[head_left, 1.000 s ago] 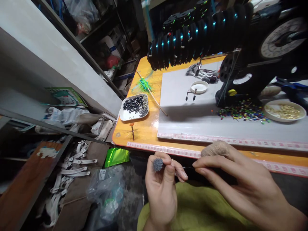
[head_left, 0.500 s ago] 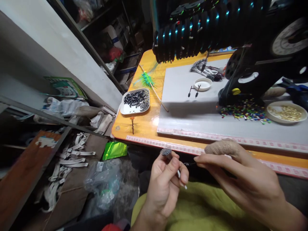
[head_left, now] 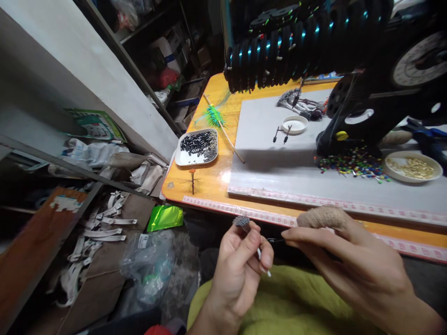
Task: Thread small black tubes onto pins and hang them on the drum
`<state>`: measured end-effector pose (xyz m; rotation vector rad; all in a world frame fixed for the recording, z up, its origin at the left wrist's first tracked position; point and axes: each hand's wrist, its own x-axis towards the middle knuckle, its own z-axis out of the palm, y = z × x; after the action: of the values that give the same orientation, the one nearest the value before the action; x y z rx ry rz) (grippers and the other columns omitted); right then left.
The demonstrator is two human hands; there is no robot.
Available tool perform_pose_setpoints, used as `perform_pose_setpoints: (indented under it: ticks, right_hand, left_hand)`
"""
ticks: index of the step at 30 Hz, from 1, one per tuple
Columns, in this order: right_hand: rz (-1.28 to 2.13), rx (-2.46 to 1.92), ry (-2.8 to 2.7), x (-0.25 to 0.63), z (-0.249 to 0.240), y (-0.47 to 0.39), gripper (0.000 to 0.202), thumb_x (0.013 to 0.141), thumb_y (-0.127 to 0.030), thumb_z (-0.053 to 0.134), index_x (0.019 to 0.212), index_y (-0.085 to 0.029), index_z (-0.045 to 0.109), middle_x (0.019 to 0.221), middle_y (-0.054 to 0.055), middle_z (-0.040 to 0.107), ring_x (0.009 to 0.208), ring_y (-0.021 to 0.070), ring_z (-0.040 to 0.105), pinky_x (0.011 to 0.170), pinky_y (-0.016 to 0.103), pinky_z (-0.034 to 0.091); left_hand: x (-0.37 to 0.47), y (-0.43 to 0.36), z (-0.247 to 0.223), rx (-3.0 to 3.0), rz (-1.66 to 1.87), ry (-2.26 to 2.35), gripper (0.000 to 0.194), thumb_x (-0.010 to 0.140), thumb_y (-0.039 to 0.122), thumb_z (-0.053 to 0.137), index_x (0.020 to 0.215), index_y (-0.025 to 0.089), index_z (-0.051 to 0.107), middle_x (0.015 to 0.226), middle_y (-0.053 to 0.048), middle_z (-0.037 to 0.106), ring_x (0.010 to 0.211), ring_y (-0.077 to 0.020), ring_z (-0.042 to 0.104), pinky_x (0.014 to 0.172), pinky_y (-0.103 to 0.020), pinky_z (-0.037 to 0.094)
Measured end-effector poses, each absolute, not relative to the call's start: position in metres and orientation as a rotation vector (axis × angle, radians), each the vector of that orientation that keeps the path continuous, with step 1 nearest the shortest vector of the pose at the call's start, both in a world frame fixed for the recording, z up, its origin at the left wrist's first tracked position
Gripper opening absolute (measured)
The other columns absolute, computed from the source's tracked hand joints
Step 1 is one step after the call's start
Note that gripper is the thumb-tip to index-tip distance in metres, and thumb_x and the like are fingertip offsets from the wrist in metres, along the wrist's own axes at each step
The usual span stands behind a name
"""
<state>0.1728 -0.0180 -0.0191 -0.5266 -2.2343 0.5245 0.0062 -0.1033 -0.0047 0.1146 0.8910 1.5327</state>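
My left hand [head_left: 240, 265] is closed, thumb against fingers, around a small bundle with a grey bristly head [head_left: 241, 222] that sticks up above the fingertips. White stem ends [head_left: 268, 273] poke out below the same fingers. Just to the right, my right hand [head_left: 352, 256] pinches with its fingertips at a thin dark strand [head_left: 275, 240] lying between the two hands. A beige wrapped cover [head_left: 323, 217] sits on one right finger. Both hands are held above my lap, at the table's front edge. The strand's exact ends are hidden.
On the yellow table [head_left: 174, 186] are a white tray of black and grey beads [head_left: 179, 159], a stick with green bristles [head_left: 232, 146], a tape measure strip [head_left: 209, 204], a small white dish [head_left: 295, 131], colourful pins [head_left: 359, 165] and a dish of gold pieces [head_left: 401, 174]. A black sewing machine [head_left: 349, 125] stands behind.
The camera view has shifted slightly. Both hands keep nearly the same pose and hold.
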Motion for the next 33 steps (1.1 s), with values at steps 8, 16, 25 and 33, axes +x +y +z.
perform_pose_setpoints:
  ticks: [8,16,25,33]
  right_hand:
    - [0.613,-0.567,-2.133,0.169,-0.014,-0.022,0.021,0.097,-0.01,0.062,0.108,-0.024,0.073,0.096,0.004,0.064,0.082,0.0132,0.067,0.068,0.021,0.055]
    - [0.79,-0.485,-2.074,0.157,0.003,-0.022,0.024,0.096,-0.013,0.065,0.113,-0.024,0.079,0.087,0.003,0.074,0.08,0.0145,0.073,0.066,0.02,0.059]
    - [0.903,-0.493,-2.045,0.158,0.005,-0.016,0.023,0.097,-0.021,0.068,0.115,-0.028,0.081,0.084,0.003,0.076,0.074,0.0141,0.074,0.062,0.019,0.06]
    - [0.958,-0.456,-2.083,0.156,0.009,-0.01,0.024,0.096,-0.02,0.068,0.114,-0.029,0.081,0.084,0.003,0.077,0.073,0.015,0.074,0.061,0.019,0.061]
  left_hand:
    - [0.007,-0.103,-0.007,0.093,1.528,0.849,0.027,0.08,0.026,0.09,0.087,0.013,0.067,0.065,0.003,0.064,0.05,-0.0047,0.055,0.048,-0.014,0.036]
    - [0.008,-0.103,-0.01,0.109,1.509,0.836,0.034,0.078,0.031,0.092,0.087,0.013,0.065,0.051,0.004,0.062,0.047,-0.0056,0.053,0.047,-0.014,0.037]
    - [0.007,-0.103,-0.01,0.165,1.518,0.848,0.033,0.079,0.032,0.091,0.087,0.014,0.065,0.052,0.004,0.061,0.046,-0.0049,0.053,0.048,-0.014,0.036]
    - [0.004,-0.103,-0.009,0.278,1.528,0.904,0.032,0.081,0.035,0.089,0.087,0.015,0.064,0.052,0.005,0.06,0.045,-0.0044,0.053,0.05,-0.014,0.035]
